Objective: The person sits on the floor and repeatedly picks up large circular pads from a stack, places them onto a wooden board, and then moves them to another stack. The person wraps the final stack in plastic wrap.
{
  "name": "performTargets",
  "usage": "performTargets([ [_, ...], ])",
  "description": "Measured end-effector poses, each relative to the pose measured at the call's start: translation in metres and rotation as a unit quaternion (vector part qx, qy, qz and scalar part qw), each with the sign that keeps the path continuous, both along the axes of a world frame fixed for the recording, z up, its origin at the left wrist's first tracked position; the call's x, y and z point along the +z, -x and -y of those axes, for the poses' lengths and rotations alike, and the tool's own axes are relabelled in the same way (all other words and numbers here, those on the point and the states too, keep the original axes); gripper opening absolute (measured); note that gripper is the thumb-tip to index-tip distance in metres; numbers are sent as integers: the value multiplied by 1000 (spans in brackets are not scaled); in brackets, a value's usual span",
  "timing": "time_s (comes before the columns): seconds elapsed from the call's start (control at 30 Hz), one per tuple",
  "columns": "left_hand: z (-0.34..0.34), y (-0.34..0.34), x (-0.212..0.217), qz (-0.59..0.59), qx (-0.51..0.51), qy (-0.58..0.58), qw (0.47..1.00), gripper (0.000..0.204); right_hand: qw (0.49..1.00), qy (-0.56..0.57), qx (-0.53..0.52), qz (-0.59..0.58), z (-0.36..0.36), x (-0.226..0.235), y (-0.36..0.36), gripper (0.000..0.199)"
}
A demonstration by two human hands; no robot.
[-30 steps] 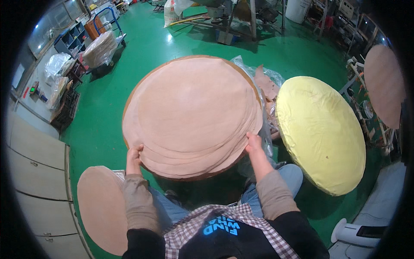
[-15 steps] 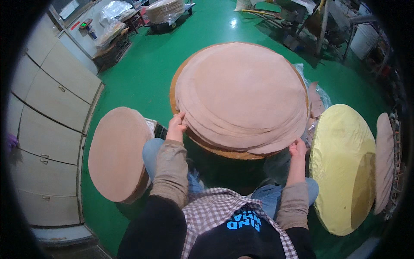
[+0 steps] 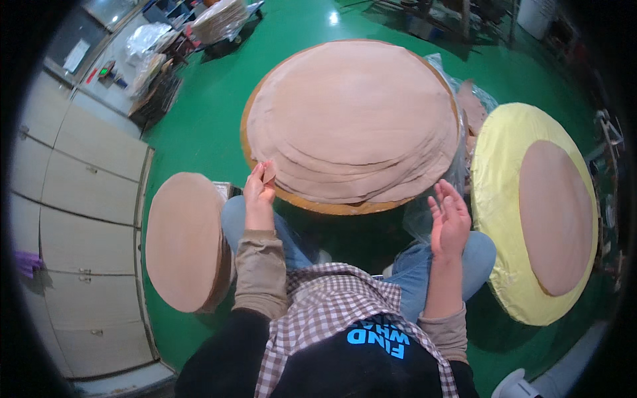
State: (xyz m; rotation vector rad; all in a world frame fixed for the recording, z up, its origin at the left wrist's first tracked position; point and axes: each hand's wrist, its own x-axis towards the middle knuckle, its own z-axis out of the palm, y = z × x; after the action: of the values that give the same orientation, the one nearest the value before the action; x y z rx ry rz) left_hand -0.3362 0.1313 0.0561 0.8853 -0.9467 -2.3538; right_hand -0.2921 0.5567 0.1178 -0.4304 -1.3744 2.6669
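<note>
head | left fingers (image 3: 255,178) pinch sheet stack (image 3: 352,119) edge; right hand (image 3: 450,219) apart

The person's left hand (image 3: 259,189) pinches a small brown scrap (image 3: 269,172) at the edge of a big pile of round brown sheets (image 3: 355,116). The right hand (image 3: 449,219) is open, touching nothing. A yellow round board (image 3: 494,199) carries one brown sheet (image 3: 556,215).

We see a green floor (image 3: 199,113), pinkish-tan round sheets (image 3: 352,113), a yellow disc (image 3: 497,192) bearing a tan circle (image 3: 554,215), a brown-and-white checked apron (image 3: 325,305), blue jeans (image 3: 411,272) and beige cabinets (image 3: 79,192).
</note>
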Motion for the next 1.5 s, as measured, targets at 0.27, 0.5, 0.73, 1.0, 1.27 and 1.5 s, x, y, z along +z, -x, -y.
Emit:
performTargets([
  [0.27, -169, 54, -27, 46, -296, -74, 951, 15, 993, 59, 76, 71, 5, -16, -24, 22],
  [0.5, -351, 185, 10, -13, -478, -196, 856, 20, 980, 63, 175, 76, 3, -34, -18, 28],
  [0.73, -416, 244, 61, -23, -509, 117, 853, 67, 978, 90, 160, 101, 2, -31, -11, 26],
  [1.0, -312, 194, -26, 96, -439, -79, 890, 35, 947, -63, 302, 88, 25, -42, -9, 34],
  [1.27, -276, 213, -14, 4, -427, -82, 901, 19, 972, -166, 119, -113, 85, -18, 12, 81],
  [1.5, -226, 185, 4, 19, -262, -111, 958, 17, 963, -47, 265, -9, 116, -9, 22, 39],
])
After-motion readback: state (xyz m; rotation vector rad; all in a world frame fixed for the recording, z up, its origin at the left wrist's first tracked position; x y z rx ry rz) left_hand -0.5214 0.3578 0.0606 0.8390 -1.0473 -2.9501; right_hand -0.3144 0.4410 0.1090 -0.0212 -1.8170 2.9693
